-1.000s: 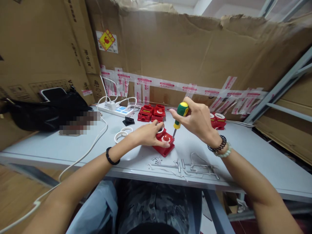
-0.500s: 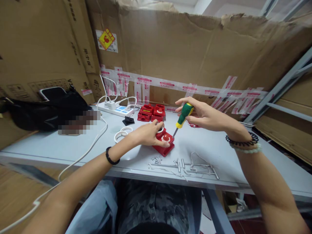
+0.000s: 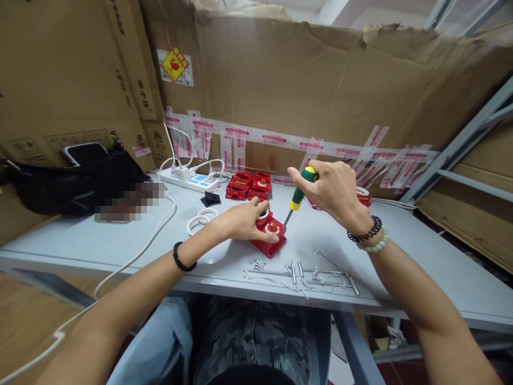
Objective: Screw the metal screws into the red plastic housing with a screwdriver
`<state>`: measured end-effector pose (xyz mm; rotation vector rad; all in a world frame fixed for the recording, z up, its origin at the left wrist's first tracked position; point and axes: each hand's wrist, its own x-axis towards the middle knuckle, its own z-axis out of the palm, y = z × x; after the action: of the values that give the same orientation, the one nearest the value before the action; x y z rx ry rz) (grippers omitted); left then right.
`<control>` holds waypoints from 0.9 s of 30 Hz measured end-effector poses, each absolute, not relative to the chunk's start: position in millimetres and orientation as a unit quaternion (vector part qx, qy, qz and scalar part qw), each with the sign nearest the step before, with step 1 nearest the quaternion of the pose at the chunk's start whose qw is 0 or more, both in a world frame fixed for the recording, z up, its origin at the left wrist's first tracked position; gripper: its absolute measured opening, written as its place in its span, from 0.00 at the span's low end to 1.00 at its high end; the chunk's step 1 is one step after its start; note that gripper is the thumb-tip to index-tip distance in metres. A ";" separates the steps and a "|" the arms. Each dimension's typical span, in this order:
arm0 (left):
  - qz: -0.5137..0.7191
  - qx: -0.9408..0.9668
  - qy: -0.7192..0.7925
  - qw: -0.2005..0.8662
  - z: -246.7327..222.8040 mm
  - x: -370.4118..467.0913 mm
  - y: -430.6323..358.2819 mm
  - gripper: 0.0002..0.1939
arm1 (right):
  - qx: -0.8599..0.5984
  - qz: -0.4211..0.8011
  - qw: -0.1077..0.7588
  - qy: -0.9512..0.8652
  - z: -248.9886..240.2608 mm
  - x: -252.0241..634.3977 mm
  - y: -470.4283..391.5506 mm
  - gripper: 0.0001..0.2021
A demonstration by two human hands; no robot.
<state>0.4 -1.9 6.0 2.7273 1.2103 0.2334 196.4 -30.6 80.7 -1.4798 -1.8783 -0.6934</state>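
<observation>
In the middle of the table lies a red block-shaped plastic part [image 3: 269,246] with a red dome in a white ring on top. My left hand [image 3: 250,222] grips it from the left, thumb across its near side. My right hand [image 3: 334,187] is wrapped round the green and yellow handle of a screwdriver [image 3: 301,188]. The tilted shaft runs down to the far right corner of the red part, where its tip touches. Whether a screw sits under the tip is too small to tell. Several loose screws [image 3: 258,263] and metal rods [image 3: 320,271] lie nearer the table's front edge.
Behind are more red parts [image 3: 242,185] and a white power strip [image 3: 192,180] with plugged-in cables. White rings [image 3: 198,222] and a black piece [image 3: 210,199] lie left. Another red part [image 3: 364,199] sits behind my right hand. A black bag [image 3: 76,176] rests far left; cardboard [image 3: 280,80] walls the back.
My right hand has turned around the screwdriver handle, its wrist swinging left and its fingers closing over the top. My left hand and the red part stay put.
</observation>
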 end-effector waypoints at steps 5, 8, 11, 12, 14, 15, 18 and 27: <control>0.081 0.910 0.399 0.073 5.2 -0.2 -1.6 0.41 | -0.460 -0.046 0.309 -0.831 81.4 201.6 -33.8 0.19; 0.079 0.911 0.399 0.072 4.6 -0.6 -1.2 0.40 | -0.370 0.112 0.286 -0.876 89.8 207.5 -37.1 0.19; 0.077 0.910 0.400 0.073 4.4 -0.8 -1.3 0.41 | -0.324 0.172 0.256 -0.894 100.7 210.9 -39.8 0.17; 0.077 0.910 0.400 0.074 4.5 -0.8 -1.4 0.41 | -0.317 0.174 0.253 -0.897 103.7 211.0 -40.6 0.16; 0.075 0.911 0.398 0.076 4.9 -0.5 -1.7 0.43 | -0.329 0.147 0.257 -0.896 106.8 209.2 -41.4 0.13; 0.073 0.911 0.398 0.075 5.1 -0.3 -1.9 0.43 | -0.354 0.112 0.268 -0.889 106.4 207.2 -41.2 0.12; 0.071 0.911 0.399 0.069 5.5 0.4 -2.2 0.43 | -0.476 -0.076 0.318 -0.817 98.2 197.6 -37.7 0.12; 0.083 0.907 0.406 0.074 5.8 0.5 -3.1 0.42 | -0.498 -0.095 0.288 -0.812 86.1 197.1 -28.1 0.12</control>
<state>0.5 -3.1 5.8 2.7222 1.2193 0.2483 197.1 -28.1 86.1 -1.3303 -2.1695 -0.2541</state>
